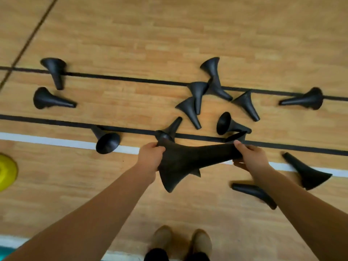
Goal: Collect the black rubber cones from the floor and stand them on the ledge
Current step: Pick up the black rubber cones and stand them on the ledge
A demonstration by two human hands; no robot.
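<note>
Both my hands hold a black rubber cone (188,159) sideways above the floor. My left hand (150,157) grips its wide flared base. My right hand (250,157) pinches its narrow tip, with a second cone's rim (236,136) just behind the fingers. Several more black cones lie tipped on the wooden floor: two at the far left (54,72), one by the white line (106,141), a cluster in the middle (199,95), one far right (305,99), and two near my right forearm (308,173). No ledge is in view.
A yellow disc marker (6,170) lies at the left edge. Black lines (122,79) and a white line (47,141) cross the wooden floor. My two tan shoes (180,240) stand at the bottom middle.
</note>
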